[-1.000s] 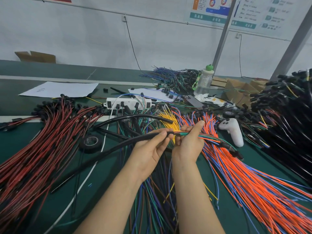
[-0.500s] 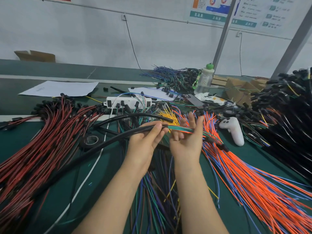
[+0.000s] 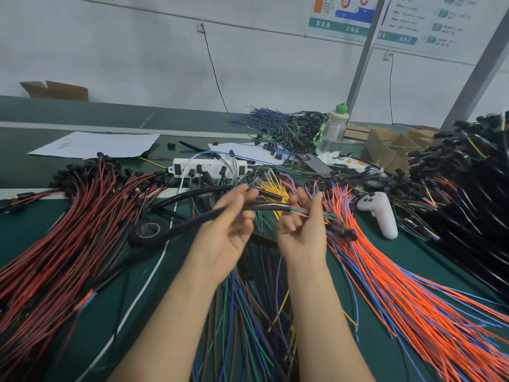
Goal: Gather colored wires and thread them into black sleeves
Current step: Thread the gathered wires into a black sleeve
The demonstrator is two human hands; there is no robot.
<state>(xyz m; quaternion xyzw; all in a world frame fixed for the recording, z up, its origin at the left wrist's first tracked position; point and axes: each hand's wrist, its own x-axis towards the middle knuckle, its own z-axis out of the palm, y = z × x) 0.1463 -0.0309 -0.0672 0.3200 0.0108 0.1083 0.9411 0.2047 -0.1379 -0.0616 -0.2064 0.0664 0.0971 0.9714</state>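
Observation:
A long black sleeve (image 3: 176, 230) runs from the lower left up to my hands. My left hand (image 3: 225, 235), palm up and blurred, holds the sleeve near its open end with curled fingers. A thin bundle of colored wires (image 3: 298, 213) enters that end. My right hand (image 3: 303, 232) pinches the bundle just right of the sleeve mouth, and the bundle's black connectors (image 3: 343, 231) hang past it. Colored wire tips (image 3: 86, 299) stick out of the sleeve's far end at the lower left.
Red-black wires (image 3: 68, 230) are piled on the left, orange-blue wires (image 3: 399, 285) on the right, mixed wires (image 3: 248, 312) below my hands. A black tape roll (image 3: 146, 231), white power strip (image 3: 209, 168), white controller (image 3: 381, 213), bottle (image 3: 332, 130) and black cable heap (image 3: 468, 194) surround them.
Both hands have risen a little off the table with the sleeve and bundle. My left hand's fingers have shifted along the sleeve and are blurred. My right hand has re-gripped the bundle.

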